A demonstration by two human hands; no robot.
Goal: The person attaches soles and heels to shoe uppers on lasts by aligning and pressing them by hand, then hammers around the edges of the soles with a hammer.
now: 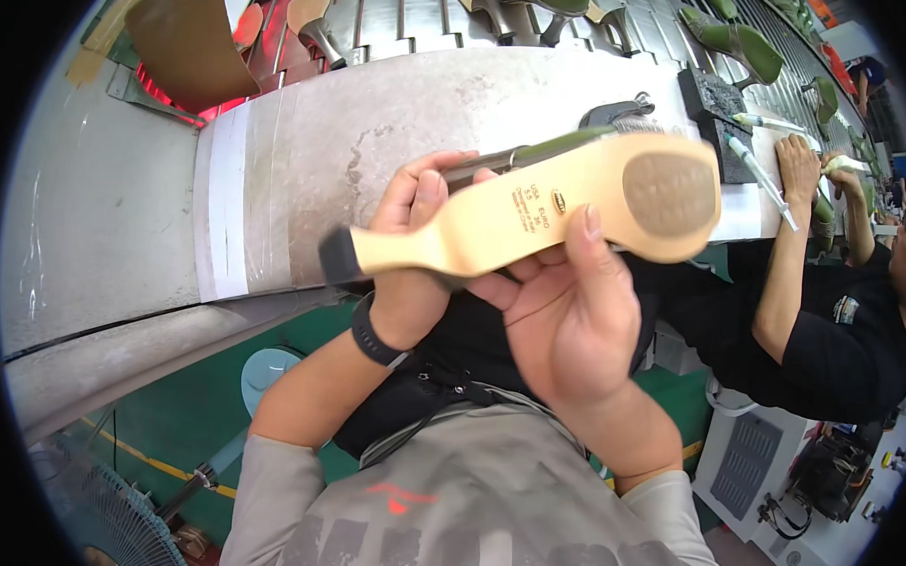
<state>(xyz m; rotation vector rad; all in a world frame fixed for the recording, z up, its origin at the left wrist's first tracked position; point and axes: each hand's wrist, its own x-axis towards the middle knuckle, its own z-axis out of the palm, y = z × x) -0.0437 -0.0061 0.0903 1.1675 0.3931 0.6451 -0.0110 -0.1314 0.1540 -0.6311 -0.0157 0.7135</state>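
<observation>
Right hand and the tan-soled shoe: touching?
Touching. The head view shows it: the right hand has its thumb lying over the tan sole of the shoe, with fingers curling behind the edge.

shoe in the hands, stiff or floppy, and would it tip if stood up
The shoe is likely stiff: its toe end extends past the right hand without visible sag. Stood up, it might tip sideways, given its small dark heel tip.
</observation>
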